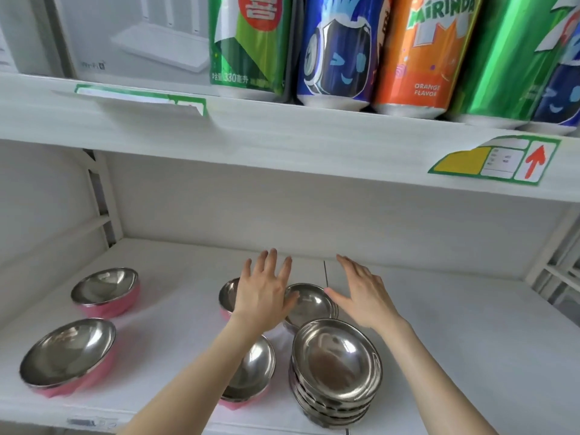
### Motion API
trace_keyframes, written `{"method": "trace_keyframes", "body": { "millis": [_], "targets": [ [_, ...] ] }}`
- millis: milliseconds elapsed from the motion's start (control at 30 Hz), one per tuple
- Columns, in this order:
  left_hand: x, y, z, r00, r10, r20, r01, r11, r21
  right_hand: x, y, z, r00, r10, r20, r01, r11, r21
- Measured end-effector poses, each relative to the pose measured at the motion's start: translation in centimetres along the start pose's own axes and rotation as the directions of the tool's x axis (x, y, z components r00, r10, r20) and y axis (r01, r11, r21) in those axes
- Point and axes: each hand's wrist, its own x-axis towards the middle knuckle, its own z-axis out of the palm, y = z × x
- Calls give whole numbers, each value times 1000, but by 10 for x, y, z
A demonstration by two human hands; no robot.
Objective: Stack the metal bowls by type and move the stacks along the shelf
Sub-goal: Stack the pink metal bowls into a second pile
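Note:
On the white shelf (455,324) a stack of several plain steel bowls (335,365) stands at the front middle. Behind it sits a single plain steel bowl (309,304). My left hand (263,293) and my right hand (361,296) hover on either side of that bowl, both open with fingers spread, holding nothing. Pink-bottomed steel bowls sit at the back left (105,290), at the front left (67,356), under my left forearm (251,372), and behind my left hand (227,295), the last one partly hidden.
The upper shelf (282,142) hangs low overhead, carrying large soda cans (420,51) and a white box (138,36). A price label (499,160) sticks to its front edge. The shelf's right half holds nothing near my right hand.

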Motion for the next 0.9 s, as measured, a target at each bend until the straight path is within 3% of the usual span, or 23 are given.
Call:
{"method": "trace_keyframes", "body": {
  "millis": [267, 433, 600, 900],
  "targets": [
    [10, 13, 58, 985, 11, 171, 25, 978, -206, 25, 27, 50, 968, 96, 233, -126, 985, 115],
    [6, 19, 79, 962, -29, 272, 141, 904, -404, 28, 46, 73, 910, 170, 378, -282, 923, 261],
    [10, 18, 83, 952, -50, 302, 166, 913, -373, 27, 56, 88, 864, 213, 456, -391, 856, 340],
    [17, 9, 87, 916, -15, 400, 172, 917, -359, 24, 62, 102, 850, 219, 478, -418, 833, 362]
  ]
}}
